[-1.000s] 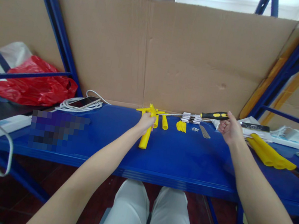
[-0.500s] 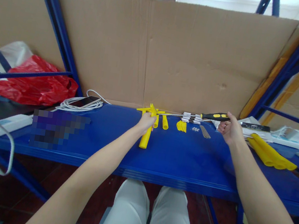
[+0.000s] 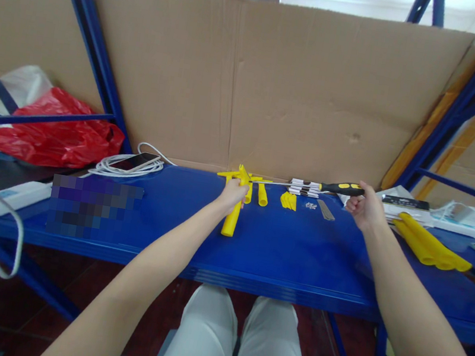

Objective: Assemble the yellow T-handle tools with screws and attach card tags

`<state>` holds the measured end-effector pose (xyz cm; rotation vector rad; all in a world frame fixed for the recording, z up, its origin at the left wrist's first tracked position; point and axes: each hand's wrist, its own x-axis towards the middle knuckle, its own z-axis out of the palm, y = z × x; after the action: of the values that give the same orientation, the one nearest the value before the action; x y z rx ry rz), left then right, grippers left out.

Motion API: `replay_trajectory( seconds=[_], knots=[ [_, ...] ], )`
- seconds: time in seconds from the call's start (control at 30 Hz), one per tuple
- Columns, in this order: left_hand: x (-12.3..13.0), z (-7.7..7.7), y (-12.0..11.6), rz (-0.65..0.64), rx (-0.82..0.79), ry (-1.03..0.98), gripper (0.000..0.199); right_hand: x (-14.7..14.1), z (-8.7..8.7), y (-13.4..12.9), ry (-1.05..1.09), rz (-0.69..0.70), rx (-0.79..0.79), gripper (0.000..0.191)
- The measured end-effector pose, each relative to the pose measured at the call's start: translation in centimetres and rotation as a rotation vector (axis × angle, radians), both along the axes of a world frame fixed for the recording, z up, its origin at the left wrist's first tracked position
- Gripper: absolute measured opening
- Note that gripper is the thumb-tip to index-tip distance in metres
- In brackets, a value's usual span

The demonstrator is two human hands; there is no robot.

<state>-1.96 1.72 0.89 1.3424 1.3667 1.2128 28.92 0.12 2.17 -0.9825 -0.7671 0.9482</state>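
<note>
Two forearms (image 3: 161,262) reach in over the table (image 3: 251,264), elbows low and apart, from a seated person with pale trousers (image 3: 207,336). Next out: yellow handle (image 3: 230,224), lower end toward the person, long axis running away and tipped slightly right at the top; can't tell if that end touches the table. Left hand (image 3: 231,195) has its fingers wrapped round it just below the head. Right hand (image 3: 366,209) is well off to the right, fingers closed on the butt of the screwdriver (image 3: 344,188).

Key relation: screwdriver lies nearly level, shaft pointing left at the head of the yellow handle, roughly square across its axis. Tip contact too small to call from here. Left hand is the nearer one to that joint, right works at full tool length.

Beyond: metal strips (image 3: 326,211), small silvery bits (image 3: 310,205), flat yellow pieces (image 3: 288,201), then cardboard (image 3: 296,91) at the back.
</note>
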Motion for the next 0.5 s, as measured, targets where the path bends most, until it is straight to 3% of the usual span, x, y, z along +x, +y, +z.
replay_trajectory(
  seconds=[0.33, 0.5],
  knots=[
    [0.06, 0.44, -0.39, 0.012, -0.011, 0.039, 0.023, 0.49, -0.45, 0.50, -0.063, -0.034, 0.006, 0.042],
    [-0.02, 0.42, -0.37, 0.032, -0.004, 0.039, 0.023, 0.39, 0.11, -0.11, -0.108, 0.084, 0.061, 0.036]
  ],
)
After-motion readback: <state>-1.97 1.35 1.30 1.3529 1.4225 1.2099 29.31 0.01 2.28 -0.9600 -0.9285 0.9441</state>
